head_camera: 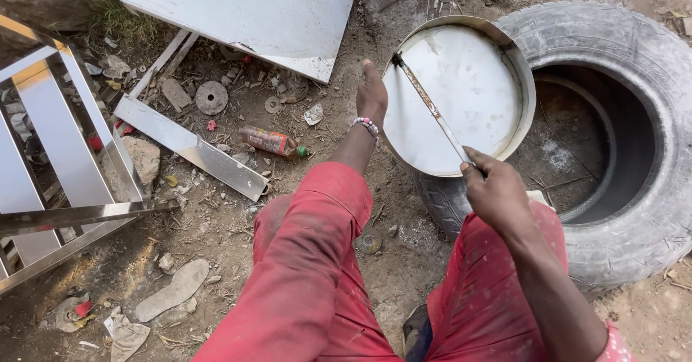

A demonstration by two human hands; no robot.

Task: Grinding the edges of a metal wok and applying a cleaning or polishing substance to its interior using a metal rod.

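Observation:
A shallow round metal pan (525, 95) with a white flat bottom leans on a worn tyre (634, 211). My left hand (371, 95), with a bead bracelet at the wrist, grips the pan's left rim from outside. My right hand (494, 189) pinches the near end of a thin straight metal strip (431, 106). The strip lies slanted across the pan's bottom, and its far end touches the upper left rim. My knees in red trousers (310, 261) frame the lower part of the view.
A steel sheet (245, 9) lies at the top left and a steel frame (58, 153) stands at the left. A flat steel bar (191, 149), a plastic bottle (272, 141), a grinding disc (211, 97), a stone (140, 159) and a shoe sole (173, 290) litter the dirt ground.

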